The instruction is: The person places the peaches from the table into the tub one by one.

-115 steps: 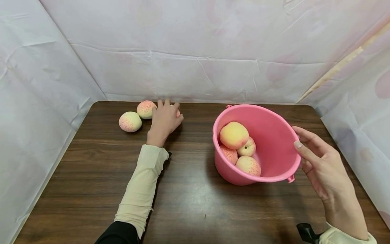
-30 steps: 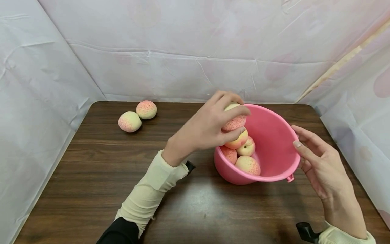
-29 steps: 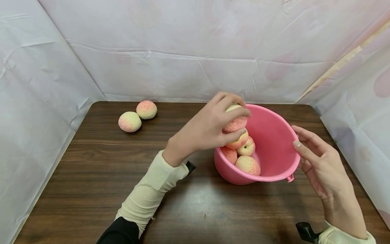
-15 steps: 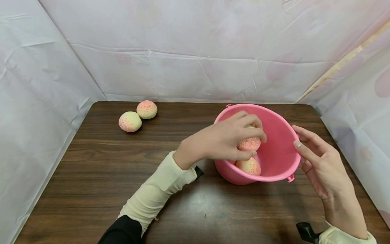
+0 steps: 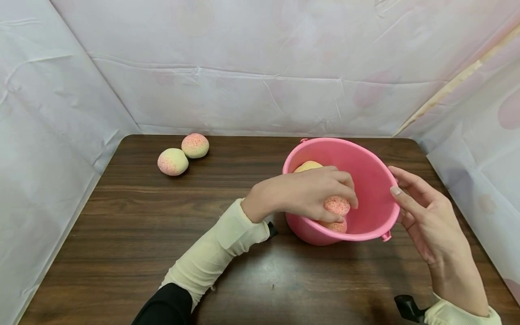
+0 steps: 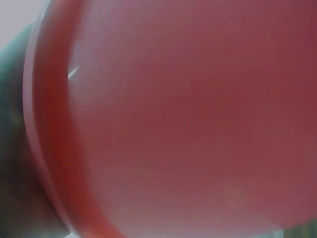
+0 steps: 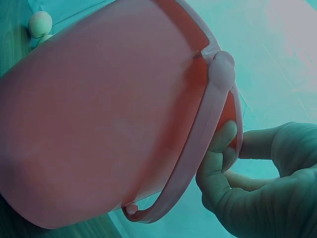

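A pink plastic bucket [image 5: 371, 198] stands at the right of the table, tilted toward the person. My left hand [image 5: 308, 192] reaches inside it, fingers curled round a speckled pink peach [image 5: 338, 205]. Just under that peach lies another peach [image 5: 338, 225], and a yellow peach [image 5: 307, 165] shows behind the hand; the hand hides the rest of the contents. At the bucket's right rim my right hand [image 5: 432, 216] pinches the edge between thumb and fingers. In the right wrist view the handle [image 7: 188, 148] hangs along the bucket's outer side. The left wrist view is filled by the bucket's wall [image 6: 198, 119].
Two more peaches, one pale [image 5: 173, 162] and one pinker [image 5: 195, 146], lie side by side at the table's back left. The dark wooden table [image 5: 122, 234] is enclosed by white sheeting [image 5: 243, 67] at the back and both sides.
My left hand took a peach from the back left of the table, carried it right over the bucket's rim, then lowered it inside. My right hand has stayed on the rim.
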`<state>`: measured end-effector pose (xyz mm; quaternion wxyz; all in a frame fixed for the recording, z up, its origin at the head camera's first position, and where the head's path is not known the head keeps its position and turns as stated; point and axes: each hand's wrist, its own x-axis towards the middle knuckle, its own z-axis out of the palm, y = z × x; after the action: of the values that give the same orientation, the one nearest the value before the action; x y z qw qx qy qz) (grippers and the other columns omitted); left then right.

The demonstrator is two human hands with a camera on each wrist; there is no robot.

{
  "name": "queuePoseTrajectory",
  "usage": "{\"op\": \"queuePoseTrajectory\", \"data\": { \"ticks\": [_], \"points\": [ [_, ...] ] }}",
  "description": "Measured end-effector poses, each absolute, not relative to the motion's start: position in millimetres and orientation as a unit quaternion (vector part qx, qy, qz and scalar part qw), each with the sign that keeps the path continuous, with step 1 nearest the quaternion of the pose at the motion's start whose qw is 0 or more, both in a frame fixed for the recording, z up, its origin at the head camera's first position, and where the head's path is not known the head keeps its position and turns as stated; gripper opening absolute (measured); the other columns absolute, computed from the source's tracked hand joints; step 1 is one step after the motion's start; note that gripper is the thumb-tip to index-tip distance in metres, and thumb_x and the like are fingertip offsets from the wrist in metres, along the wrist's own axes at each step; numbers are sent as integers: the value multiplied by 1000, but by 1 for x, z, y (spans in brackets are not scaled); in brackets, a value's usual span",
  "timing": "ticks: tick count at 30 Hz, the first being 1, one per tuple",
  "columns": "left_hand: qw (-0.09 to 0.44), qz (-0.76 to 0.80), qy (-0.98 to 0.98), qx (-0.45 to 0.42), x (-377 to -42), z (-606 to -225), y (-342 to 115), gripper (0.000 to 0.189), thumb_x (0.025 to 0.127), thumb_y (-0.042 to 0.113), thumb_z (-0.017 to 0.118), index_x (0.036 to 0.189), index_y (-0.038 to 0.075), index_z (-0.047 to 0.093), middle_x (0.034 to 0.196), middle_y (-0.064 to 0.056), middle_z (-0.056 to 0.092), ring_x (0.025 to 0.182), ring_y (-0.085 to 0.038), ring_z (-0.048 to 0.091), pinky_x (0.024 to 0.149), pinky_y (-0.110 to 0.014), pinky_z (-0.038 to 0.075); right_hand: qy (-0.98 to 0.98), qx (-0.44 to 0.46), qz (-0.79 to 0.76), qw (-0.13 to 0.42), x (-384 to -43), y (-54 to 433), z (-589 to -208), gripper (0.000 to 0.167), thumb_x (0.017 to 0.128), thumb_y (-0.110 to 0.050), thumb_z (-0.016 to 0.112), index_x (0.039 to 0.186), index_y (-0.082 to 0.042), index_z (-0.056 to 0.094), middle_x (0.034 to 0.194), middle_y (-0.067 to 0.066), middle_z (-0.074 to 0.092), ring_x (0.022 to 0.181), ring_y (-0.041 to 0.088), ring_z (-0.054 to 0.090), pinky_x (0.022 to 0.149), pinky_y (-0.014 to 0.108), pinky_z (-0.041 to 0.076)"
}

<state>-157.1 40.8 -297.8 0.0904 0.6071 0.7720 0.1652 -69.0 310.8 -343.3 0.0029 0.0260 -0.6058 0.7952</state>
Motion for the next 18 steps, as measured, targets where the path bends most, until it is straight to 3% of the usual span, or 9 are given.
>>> {"op": "queuePoseTrajectory", "data": {
  "ticks": [8, 18],
  "points": [
    [147, 152, 766, 607, -158, -294, 47, 34, 96, 33, 74, 128, 22, 73, 128, 7, 66, 120, -4, 57, 103, -13, 41, -603, 32, 797, 4, -70, 311, -343, 49, 104, 10, 47, 152, -2, 50, 126, 7, 63, 100, 14, 73, 74, 27, 64],
    [175, 138, 766, 603, -156, -293, 52, 28, 96, 21, 72, 124, 21, 74, 125, 8, 67, 116, -4, 61, 100, -14, 44, -594, 42, 803, 2, -70, 311, -344, 49, 104, 11, 46, 151, 0, 49, 124, 8, 63, 101, 14, 74, 74, 27, 63]
  ]
}}
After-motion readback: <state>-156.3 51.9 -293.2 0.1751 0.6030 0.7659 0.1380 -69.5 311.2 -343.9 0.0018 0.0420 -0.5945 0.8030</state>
